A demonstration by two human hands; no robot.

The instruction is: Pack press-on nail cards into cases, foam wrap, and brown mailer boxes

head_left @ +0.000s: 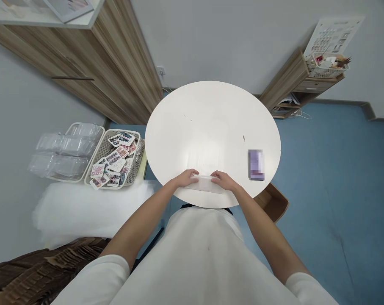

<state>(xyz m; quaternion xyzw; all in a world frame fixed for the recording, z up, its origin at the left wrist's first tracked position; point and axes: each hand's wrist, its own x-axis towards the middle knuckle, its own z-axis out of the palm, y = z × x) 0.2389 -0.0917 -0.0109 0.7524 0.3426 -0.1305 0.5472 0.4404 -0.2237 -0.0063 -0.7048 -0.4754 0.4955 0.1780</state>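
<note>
At the near edge of the round white table (pixel 211 110) lies a thin, see-through plastic sheet (pixel 206 185), with a whitish strip along its far edge. It looks folded there, but its exact kind is hard to make out. My left hand (pixel 186 178) grips the left end of that strip between thumb and curled fingers. Gripping the right end in the same way is my right hand (pixel 224 181). A pixelated purple flat object (pixel 256 165) rests on the table to the right of my right hand, apart from it.
Left of the table, one basket (pixel 140 156) holds several cards of press-on nails (pixel 114 160), another clear plastic packs (pixel 71 146). White wrapping (pixel 93 207) and brown cardboard (pixel 36 271) lie nearer me. An open carton (pixel 274 201) stands below right; wooden cabinets (pixel 122 55) stand behind.
</note>
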